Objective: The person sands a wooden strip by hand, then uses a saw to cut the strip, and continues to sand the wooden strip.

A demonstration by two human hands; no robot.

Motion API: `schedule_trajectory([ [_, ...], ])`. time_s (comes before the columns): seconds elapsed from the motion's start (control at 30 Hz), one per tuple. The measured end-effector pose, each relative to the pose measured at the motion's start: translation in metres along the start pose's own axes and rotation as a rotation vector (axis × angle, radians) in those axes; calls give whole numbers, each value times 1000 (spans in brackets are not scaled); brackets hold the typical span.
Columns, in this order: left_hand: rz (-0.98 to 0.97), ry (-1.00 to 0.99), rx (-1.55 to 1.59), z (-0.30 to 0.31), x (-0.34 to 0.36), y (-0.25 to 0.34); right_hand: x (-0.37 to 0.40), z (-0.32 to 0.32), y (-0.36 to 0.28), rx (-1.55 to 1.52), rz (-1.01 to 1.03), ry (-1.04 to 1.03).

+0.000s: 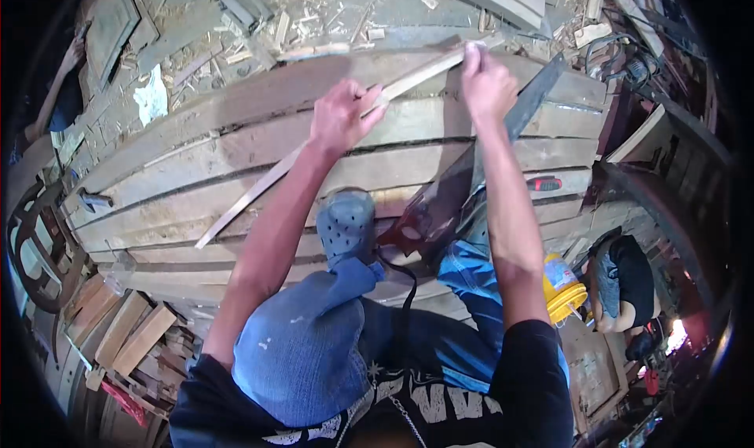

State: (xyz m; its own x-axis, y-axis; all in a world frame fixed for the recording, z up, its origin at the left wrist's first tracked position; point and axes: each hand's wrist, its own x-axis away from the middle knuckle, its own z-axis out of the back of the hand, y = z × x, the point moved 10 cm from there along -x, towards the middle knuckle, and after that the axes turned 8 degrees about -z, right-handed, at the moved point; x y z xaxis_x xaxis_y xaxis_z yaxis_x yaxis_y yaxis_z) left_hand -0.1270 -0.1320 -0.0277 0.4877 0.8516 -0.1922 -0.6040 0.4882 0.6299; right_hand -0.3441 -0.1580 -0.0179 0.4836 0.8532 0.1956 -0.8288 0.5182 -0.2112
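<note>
A long thin wooden strip (255, 201) slants across the plank bench, its lower left end over the boards and its upper part in my hands. My left hand (344, 117) is closed round the strip near its middle. Nearer the strip's upper right end, my right hand (487, 83) grips it with thumb and fingers. A hand saw (536, 95) lies beyond my right wrist, its blade pointing up and right. One of my feet, in a dark clog (345, 226), rests on the planks (188, 165) below my left hand.
A hammer (96, 201) lies at the bench's left end. A red-handled tool (543, 183) is right of my forearm. Offcuts (375, 34) and shavings litter the floor beyond. A yellow bucket (564, 295) and a crouching person (624, 279) are at right. Another person's arm (55, 95) shows at upper left.
</note>
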Motion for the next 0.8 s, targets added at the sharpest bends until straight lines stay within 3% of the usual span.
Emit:
schedule_trajectory([
  [0.07, -34, 20, -9, 2, -9, 2, -4, 10, 3, -173, -116, 19],
  [0.1, -24, 25, -17, 1, -10, 1, 18, 8, -23, -232, 123, 26],
  [0.13, -35, 33, -15, 3, -13, 3, 41, 31, -55, -111, 505, 443],
  [0.2, -56, 32, 19, 5, -13, 4, -2, 5, -9, -73, 86, -55],
  [0.23, -39, 29, 3, 6, -13, 5, -26, 14, 14, -67, -63, -22],
  [0.27, -22, 13, 11, 5, -5, 7, -21, 6, 17, -58, -69, -44],
  [0.33, -39, 25, -1, 5, -12, 4, -26, 17, 19, -87, -90, 101],
  [0.37, -20, 7, -6, 3, -12, 3, -5, -4, 0, -93, 53, 20],
  [0.47, -46, 12, 22, 4, -13, 3, -3, 10, -10, -148, 93, -58],
  [0.53, -32, 1, 4, 2, -11, 3, -16, -1, 11, -25, 21, -65],
  [0.6, -41, 24, -21, 7, -15, 3, -16, 11, 4, -99, -7, 92],
  [0.63, -36, 35, -2, 7, -14, 2, 9, 6, -18, -230, 46, -42],
  [0.67, -32, 35, 23, 5, -12, 2, 31, -16, -33, -160, 160, -122],
  [0.73, -23, 7, 14, 1, -13, -4, 23, -6, -30, -146, 186, -56],
  [0.8, 23, 127, 105, 6, -4, -11, -2, 6, -11, -225, 44, -53],
])
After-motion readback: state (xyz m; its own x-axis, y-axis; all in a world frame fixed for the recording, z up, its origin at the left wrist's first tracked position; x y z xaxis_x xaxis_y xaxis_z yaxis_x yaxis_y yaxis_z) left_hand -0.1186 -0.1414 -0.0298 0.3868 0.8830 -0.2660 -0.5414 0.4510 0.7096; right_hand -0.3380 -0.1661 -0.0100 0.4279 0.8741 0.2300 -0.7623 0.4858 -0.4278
